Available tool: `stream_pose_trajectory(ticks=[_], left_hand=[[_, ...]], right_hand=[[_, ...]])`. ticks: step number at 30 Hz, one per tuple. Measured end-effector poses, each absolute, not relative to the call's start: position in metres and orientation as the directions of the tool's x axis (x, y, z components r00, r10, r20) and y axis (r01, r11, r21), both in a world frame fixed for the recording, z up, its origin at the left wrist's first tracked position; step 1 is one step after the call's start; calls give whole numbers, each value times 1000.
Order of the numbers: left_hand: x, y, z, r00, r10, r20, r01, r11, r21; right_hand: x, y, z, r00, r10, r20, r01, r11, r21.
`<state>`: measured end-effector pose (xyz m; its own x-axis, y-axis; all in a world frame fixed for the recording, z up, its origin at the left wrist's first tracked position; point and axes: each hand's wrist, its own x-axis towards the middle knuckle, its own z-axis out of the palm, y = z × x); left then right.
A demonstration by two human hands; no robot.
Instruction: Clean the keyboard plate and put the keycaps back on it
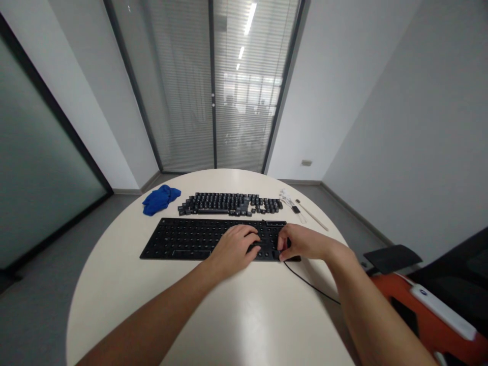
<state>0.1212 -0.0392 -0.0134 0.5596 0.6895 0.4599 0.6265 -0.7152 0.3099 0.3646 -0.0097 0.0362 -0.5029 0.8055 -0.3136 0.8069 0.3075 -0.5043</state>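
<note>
A black keyboard (190, 239) with most of its keycaps off lies across the round table. My left hand (236, 246) rests on its right half, fingers apart and slightly bent, holding nothing. At the keyboard's right end, the thumb and fingers of my right hand (292, 241) pinch a small black keycap (276, 253) low over the number pad. My fingers partly hide that piece, and I cannot tell whether it sits on its switch. Beyond the keyboard, loose black keycaps (213, 201) are laid out in rows, with a gap toward their right.
On the pale round table (236, 315) a crumpled blue cloth (160, 199) lies at far left. A thin brush (312, 215) and a small wire tool (296, 209) lie at far right. A black cable (312, 287) runs off the right edge, near an orange seat (400, 290).
</note>
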Motion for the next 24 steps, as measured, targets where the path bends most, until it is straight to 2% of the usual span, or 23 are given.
stream_pose_trajectory(ticks=[4,8,10,12,15,19,22,24], left_hand=[[99,-30,-1,448,810,379,796,-554,242],[74,-20,12,279,934,226,922,-326,209],[60,-14,18,204,966,161,942,-238,235],[43,-8,23,109,984,139,960,-141,243],[11,3,25,-30,991,134,971,-3,239],[-29,16,19,-177,977,115,957,144,252],[-45,22,15,-210,972,105,949,176,262],[-48,24,13,-210,972,105,948,176,267]], right_hand=[[371,-15,50,-431,825,-365,887,312,-341],[374,-27,64,-231,876,-424,969,245,-23],[368,-34,70,-109,921,-375,966,187,178],[355,-39,75,-115,956,-271,941,192,278],[323,-39,77,-301,944,-135,916,326,235],[275,-26,66,-669,742,48,743,670,-5],[255,-17,47,-760,629,163,621,777,-104],[252,-16,33,-755,614,232,595,789,-153]])
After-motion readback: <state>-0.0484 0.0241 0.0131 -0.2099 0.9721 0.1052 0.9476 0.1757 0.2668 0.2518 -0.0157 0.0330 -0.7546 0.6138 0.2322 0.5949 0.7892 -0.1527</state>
